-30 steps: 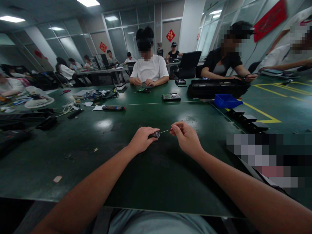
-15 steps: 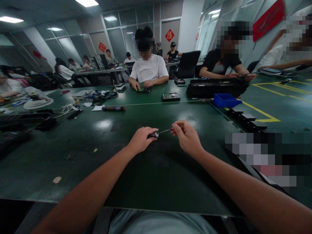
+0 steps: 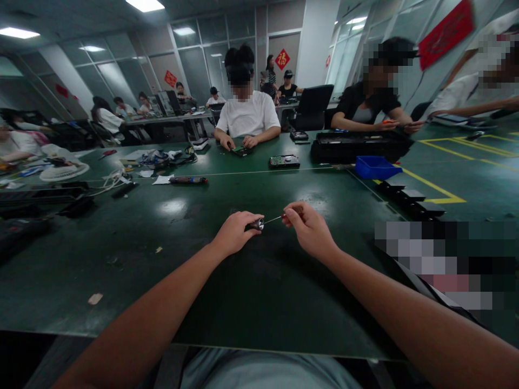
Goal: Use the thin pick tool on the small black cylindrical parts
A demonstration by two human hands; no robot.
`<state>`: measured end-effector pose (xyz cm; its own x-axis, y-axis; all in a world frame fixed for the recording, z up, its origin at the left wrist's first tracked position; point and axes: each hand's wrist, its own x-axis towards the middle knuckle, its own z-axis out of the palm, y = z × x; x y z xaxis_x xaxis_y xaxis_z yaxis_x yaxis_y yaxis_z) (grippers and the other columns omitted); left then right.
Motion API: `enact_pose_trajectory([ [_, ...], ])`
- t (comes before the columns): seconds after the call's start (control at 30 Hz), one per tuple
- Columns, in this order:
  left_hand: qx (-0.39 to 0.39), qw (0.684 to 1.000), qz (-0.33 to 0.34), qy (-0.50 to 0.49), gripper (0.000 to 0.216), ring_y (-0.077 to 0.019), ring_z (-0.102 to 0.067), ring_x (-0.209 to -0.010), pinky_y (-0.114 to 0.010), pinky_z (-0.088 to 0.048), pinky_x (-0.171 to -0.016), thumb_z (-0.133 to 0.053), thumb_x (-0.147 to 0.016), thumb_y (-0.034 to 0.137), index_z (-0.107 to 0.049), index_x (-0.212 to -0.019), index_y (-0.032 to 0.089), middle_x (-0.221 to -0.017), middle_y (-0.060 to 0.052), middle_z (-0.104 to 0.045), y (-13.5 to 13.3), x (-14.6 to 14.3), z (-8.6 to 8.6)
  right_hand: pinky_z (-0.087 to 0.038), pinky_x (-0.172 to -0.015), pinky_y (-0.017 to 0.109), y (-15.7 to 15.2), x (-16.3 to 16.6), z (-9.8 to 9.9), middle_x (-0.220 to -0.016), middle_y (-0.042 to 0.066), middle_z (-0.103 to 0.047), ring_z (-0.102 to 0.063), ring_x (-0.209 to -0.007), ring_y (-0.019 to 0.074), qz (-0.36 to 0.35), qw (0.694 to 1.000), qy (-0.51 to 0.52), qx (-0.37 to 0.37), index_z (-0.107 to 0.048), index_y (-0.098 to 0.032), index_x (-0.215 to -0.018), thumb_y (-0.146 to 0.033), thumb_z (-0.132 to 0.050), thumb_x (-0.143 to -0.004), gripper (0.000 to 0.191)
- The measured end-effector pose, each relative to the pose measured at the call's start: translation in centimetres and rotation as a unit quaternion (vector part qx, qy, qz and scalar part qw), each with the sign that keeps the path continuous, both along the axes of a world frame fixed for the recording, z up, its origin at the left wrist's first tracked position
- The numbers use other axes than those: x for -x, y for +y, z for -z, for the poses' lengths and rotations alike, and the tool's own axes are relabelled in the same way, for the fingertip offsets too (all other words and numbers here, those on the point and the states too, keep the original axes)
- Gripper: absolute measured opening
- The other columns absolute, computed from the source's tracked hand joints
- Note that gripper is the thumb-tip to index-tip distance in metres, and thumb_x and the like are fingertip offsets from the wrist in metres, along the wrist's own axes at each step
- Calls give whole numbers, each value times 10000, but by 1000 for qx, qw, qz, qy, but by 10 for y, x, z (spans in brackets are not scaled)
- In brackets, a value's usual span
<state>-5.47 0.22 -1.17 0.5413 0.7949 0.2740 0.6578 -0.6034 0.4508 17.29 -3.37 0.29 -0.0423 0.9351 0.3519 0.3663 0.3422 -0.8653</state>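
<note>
1. While my left hand [image 3: 234,231] has fingers and thumb clamped around a small dark tube [image 3: 260,223], its pale-rimmed end points to about 3 o'clock, just over the green table [image 3: 243,292].
2. My right hand [image 3: 310,227], at 3 o'clock from the tube, has a thin red-handled screwdriver [image 3: 284,216] pinched in the fingertips, shaft aimed at that end. Can't tell if the tip's actually touching, tbh.
3. Further out from my hands: hard drive [image 3: 284,161] at 12 o'clock, blue bin [image 3: 377,167] at 2, pen-shaped thing [image 3: 188,180] at 10.
</note>
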Motion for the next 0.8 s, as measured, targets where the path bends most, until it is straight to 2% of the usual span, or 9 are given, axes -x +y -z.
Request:
enact_pose_trajectory([
  [0.13, -3, 1000, 2, 1, 405, -240, -599, -1116, -427, -435, -1005, -694, -874, 227, -641, -1275, 245, -1210, -59, -679, -1, -1, 0, -508, -709, 360, 0, 1, 0, -820, 50, -703, -673, -766, 206, 1, 1000, -13, -3, -595, -220, -954, -410, -479, -967, 223],
  [0.33, 5, 1000, -11, 3, 384, -248, -593, -1122, -436, -434, -1005, -678, -883, 235, -645, -1265, 235, -1208, -61, -679, -1, 0, -2, -481, -705, 351, -2, 0, -5, -781, 48, -700, -678, -752, 210, 56, 995, -74, -26, -589, -215, -915, -372, -484, -961, 194],
  [0.6, 40, 989, -80, -120, 344, -230, -628, -1011, -372, -487, -913, -732, -819, 219, -640, -1150, 208, -1110, -56, -680, -4, -3, -5, -479, -714, 349, 1, 0, 0, -797, 41, -701, -676, -754, 209, 82, 995, -43, -35, -599, -216, -936, -401, -489, -964, 217],
  [0.67, 61, 982, -88, -154, 363, -224, -636, -996, -367, -493, -904, -712, -829, 215, -607, -1176, 210, -1100, -54, -679, -4, -3, -5, -479, -719, 345, 1, 0, 1, -820, 45, -709, -685, -775, 211, 82, 995, -36, -35, -603, -216, -950, -403, -493, -965, 218],
  [0.8, 64, 980, -82, -169, 432, -232, -589, -1133, -412, -438, -1019, -559, -925, 218, -486, -1351, 220, -1253, -86, -617, -7, -5, -7, -469, -726, 341, 1, 0, -1, -826, 48, -721, -691, -796, 216, 87, 994, -50, -32, -616, -216, -950, -396, -500, -963, 214],
])
